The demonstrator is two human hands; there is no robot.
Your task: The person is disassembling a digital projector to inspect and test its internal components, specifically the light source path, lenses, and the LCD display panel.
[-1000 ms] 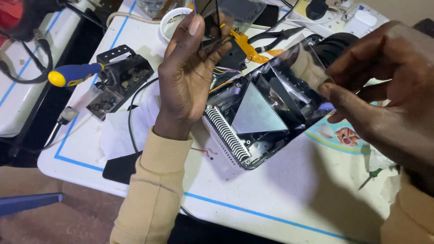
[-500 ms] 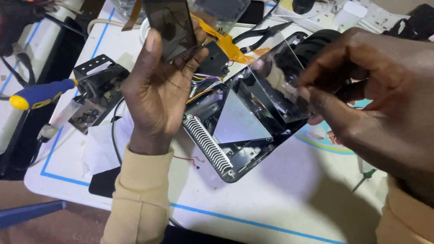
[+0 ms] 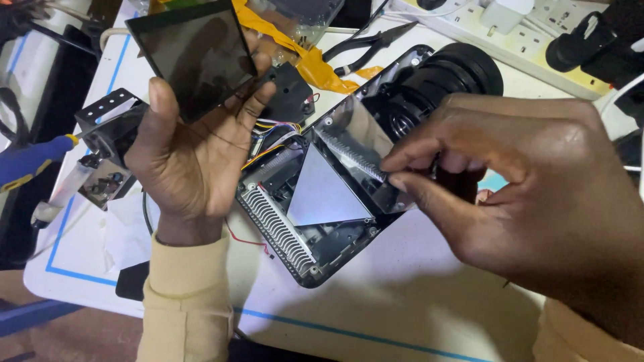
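Over the white worktable (image 3: 402, 315), the left hand (image 3: 194, 161) is raised palm-up, fingers half curled, propping a dark square glass panel (image 3: 191, 60) by its lower edge. Right hand (image 3: 530, 194) pinches a clear shiny rectangular sheet (image 3: 359, 151) between thumb and forefinger, just above the opened black plastic projector casing (image 3: 315, 214) with its slanted mirror
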